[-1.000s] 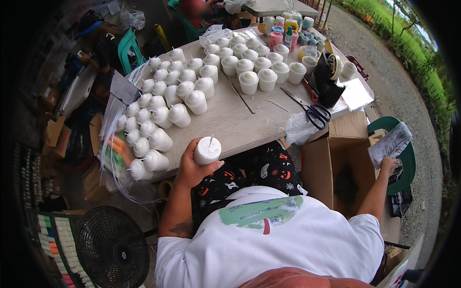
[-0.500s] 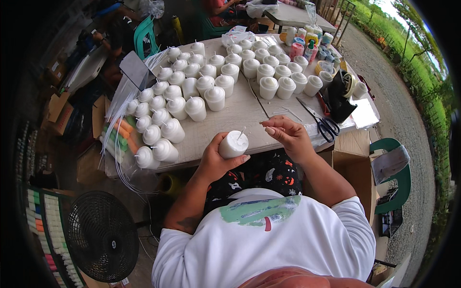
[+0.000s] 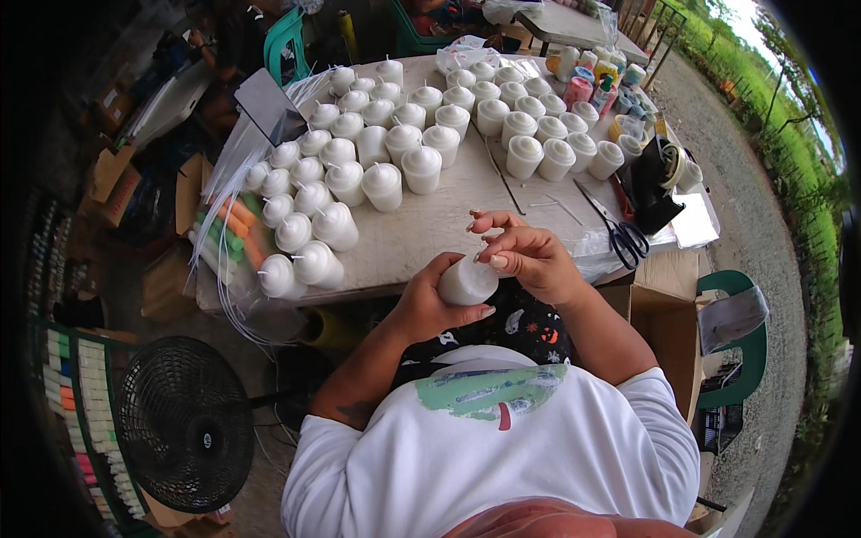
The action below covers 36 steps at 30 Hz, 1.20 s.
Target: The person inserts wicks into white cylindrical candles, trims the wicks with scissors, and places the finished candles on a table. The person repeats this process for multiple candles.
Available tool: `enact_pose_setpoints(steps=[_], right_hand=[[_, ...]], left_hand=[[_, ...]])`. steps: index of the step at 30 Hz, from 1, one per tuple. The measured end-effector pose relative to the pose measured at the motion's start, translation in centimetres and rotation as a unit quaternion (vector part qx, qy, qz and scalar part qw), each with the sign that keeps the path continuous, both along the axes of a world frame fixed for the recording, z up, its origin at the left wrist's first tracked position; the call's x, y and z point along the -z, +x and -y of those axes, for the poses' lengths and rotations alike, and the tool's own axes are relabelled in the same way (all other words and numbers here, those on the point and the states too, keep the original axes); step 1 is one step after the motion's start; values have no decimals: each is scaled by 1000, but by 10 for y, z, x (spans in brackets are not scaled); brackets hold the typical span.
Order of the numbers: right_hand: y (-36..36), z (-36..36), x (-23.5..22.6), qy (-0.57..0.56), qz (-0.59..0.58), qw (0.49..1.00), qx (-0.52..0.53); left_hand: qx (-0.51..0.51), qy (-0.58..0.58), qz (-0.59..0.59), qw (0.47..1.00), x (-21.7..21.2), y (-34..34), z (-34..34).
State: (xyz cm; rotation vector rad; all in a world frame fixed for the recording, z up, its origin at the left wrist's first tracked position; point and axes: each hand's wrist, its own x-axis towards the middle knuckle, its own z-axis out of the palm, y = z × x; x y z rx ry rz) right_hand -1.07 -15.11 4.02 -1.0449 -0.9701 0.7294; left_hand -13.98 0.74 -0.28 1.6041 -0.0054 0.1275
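My left hand (image 3: 426, 300) is wrapped round the side of a white pillar candle (image 3: 466, 285), which it holds tilted in front of the table edge. Over the candle's top, my right hand (image 3: 534, 264) has its thumb and index finger pinched together where the wick stands; the fingers cover the wick itself. The other fingers of that hand are raised. Rows of white candles with domed tops and wicks, such as this one (image 3: 383, 186), stand on the pale table (image 3: 430, 238) beyond my hands.
Dark-handled scissors (image 3: 619, 229) and thin white sticks (image 3: 568, 212) lie at the table's right. A black tape dispenser (image 3: 653, 193) and paint bottles (image 3: 603, 94) stand farther back. Orange and green candles (image 3: 235, 235) lie at the left edge. A black fan (image 3: 186, 430) stands below left.
My left hand has moved the candle slightly right and tilted it. My right hand has come in from beside it, bringing its fingertips onto the candle's top.
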Motion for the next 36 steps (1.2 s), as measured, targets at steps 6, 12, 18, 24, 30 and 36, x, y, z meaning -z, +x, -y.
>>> enact_pose_setpoints(steps=[6, 12, 18, 24, 30, 36], right_hand=[[-5, -6, 7, 51, -26, 998, 37], [-6, -7, 11, 71, -27, 997, 10], [-15, 4, -4, 42, -105, 993, 21], [-15, 0, 9, 53, -175, 982, -53], [-15, -6, 6, 45, -186, 977, -95], [-19, -6, 7, 42, -221, 971, -84]], left_hand=[[0, -8, -8, 1000, 5, 0, 6], [6, -1, 23, 1000, 7, 0, 8], [57, -113, 35, 991, -1, -1, 5], [116, -244, -10, 963, 4, -1, 6], [142, -255, -11, 957, 6, -1, 7], [141, -280, -24, 949, 4, -3, 8]])
